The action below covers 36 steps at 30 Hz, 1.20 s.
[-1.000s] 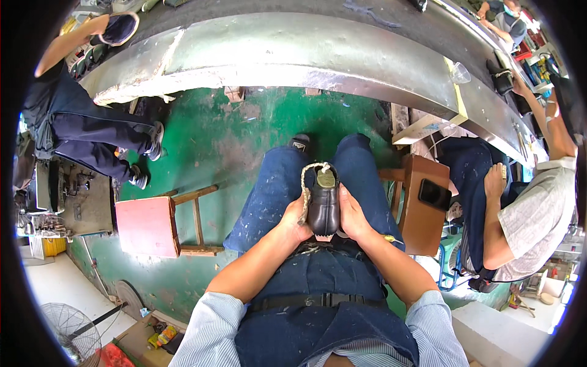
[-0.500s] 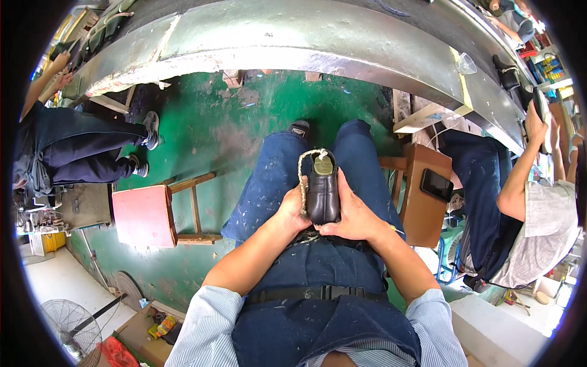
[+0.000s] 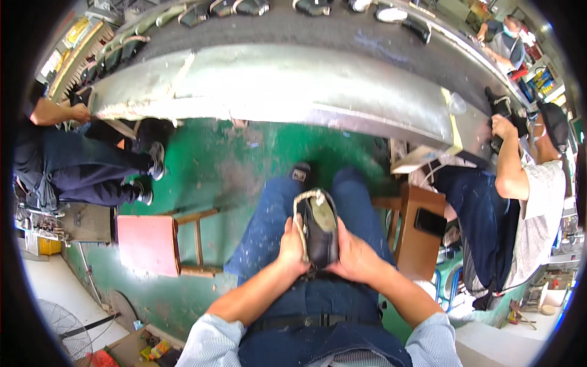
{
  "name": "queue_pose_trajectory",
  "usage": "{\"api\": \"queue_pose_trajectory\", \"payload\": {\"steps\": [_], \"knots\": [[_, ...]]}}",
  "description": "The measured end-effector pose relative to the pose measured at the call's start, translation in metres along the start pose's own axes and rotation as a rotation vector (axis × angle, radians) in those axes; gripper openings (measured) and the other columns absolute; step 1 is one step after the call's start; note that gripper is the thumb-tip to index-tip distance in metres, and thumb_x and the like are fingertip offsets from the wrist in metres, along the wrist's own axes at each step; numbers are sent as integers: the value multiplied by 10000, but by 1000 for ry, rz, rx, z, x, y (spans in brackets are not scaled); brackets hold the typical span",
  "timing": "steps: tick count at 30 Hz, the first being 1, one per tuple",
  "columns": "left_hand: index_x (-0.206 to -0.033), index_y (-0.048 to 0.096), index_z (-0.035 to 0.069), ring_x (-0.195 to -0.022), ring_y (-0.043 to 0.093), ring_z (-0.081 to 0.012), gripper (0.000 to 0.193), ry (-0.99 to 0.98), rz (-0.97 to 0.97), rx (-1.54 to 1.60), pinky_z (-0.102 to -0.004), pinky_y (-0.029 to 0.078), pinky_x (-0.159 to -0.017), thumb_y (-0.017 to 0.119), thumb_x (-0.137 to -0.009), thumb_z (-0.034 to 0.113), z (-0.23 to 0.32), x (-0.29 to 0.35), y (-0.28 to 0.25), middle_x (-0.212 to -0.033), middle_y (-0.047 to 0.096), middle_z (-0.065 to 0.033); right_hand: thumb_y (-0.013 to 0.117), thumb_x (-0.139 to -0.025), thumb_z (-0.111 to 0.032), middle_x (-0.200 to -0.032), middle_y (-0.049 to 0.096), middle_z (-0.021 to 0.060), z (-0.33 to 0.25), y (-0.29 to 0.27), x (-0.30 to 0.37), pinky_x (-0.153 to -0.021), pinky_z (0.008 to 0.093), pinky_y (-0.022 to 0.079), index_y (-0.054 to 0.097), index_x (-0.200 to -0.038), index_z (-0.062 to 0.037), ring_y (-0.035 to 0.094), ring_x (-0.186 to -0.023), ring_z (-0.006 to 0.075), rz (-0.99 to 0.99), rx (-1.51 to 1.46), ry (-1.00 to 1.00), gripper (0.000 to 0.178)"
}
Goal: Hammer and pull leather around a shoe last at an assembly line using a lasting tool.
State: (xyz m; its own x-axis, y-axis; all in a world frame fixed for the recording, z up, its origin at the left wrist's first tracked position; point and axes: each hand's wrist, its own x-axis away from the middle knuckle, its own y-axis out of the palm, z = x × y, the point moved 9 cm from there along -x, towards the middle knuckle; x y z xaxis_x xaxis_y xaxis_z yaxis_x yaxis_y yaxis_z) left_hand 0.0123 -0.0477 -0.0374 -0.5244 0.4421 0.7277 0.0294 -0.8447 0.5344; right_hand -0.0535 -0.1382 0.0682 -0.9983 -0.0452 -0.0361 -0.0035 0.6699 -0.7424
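A black shoe (image 3: 322,249) with a green last (image 3: 324,213) inside it is held over my lap, between my knees. My left hand (image 3: 293,248) wraps round its left side and my right hand (image 3: 359,255) presses against its right side. A pale braided cord (image 3: 297,215) comes from the top of the last and hangs down the left side, by my left fingers. Part of the shoe's lower end and its sole are hidden by my hands and the viewing angle.
Ahead runs a metal-edged conveyor (image 3: 257,79) with several shoes (image 3: 251,7) along its far side. A pink-topped stool (image 3: 147,244) stands left; a brown board (image 3: 419,244) bearing a phone (image 3: 430,221) is right. Co-workers sit on both sides, hands at the conveyor.
My view has tipped up, bringing the row of shoes into sight. The held shoe is turned slightly, still in both hands. The right co-worker's hands have lowered to the conveyor.
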Motion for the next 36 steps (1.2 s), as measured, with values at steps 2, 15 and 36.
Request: {"api": "queue_pose_trajectory", "payload": {"steps": [2,15,36], "knots": [[-1546,-38,41,-1329,434,-308,671,277,-15,-146,-409,395,-1087,373,-1060,252,34,26,15,-1485,358,-211,831,-773,-275,-1459,375,305,-15,-16,-3,-1095,421,399,108,-1493,89,466,-1320,400,-63,-332,182,1083],[-1445,339,11,-1243,542,-220,490,656,-531,-607,-340,423,-1054,497,-982,-13,135,-8,93,-1340,545,-160,531,-938,-270,-1189,631,172,146,-213,-84,-635,424,590,504,-1301,34,659,-973,270,693,-1285,190,474],[-1202,542,-57,-923,670,-316,314,526,61,-1126,-365,553,-801,587,-934,100,136,-107,-15,-1068,658,-194,707,-824,-402,-1363,500,276,298,-354,-214,-1092,440,369,405,-1381,82,451,-1302,408,736,521,536,797]]}}
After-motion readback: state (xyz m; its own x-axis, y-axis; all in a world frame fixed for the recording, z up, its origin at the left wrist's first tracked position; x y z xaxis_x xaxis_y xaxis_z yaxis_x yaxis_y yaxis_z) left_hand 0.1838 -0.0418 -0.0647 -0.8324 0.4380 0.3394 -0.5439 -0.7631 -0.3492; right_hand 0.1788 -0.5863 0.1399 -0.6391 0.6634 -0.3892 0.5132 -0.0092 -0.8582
